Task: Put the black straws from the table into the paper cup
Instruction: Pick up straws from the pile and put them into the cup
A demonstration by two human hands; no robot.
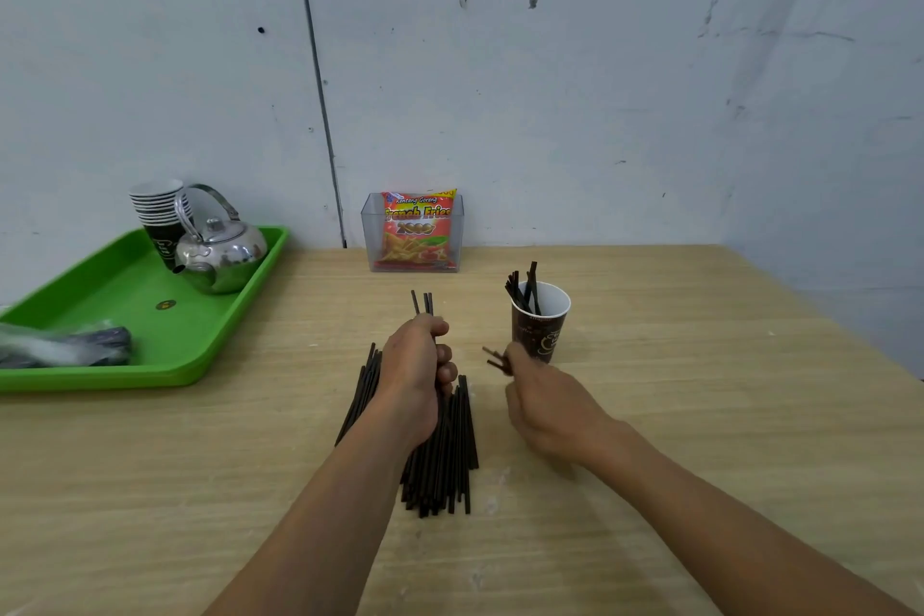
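On the bench: pile of straws (442, 455), beside the cup (541, 321), which holds several.
Left hand (417, 373): fingers clamped on a few straws.
Right hand (547, 408): fingers pinching some straws near the cup.

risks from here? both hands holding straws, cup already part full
1. The paper cup stands free and light; the right hand with its straws is close beside it and could knock it over.
2. Straws in the cup lean left and may block or deflect new ones.
3. The left hand grips a few straws over the pile; some could slip.
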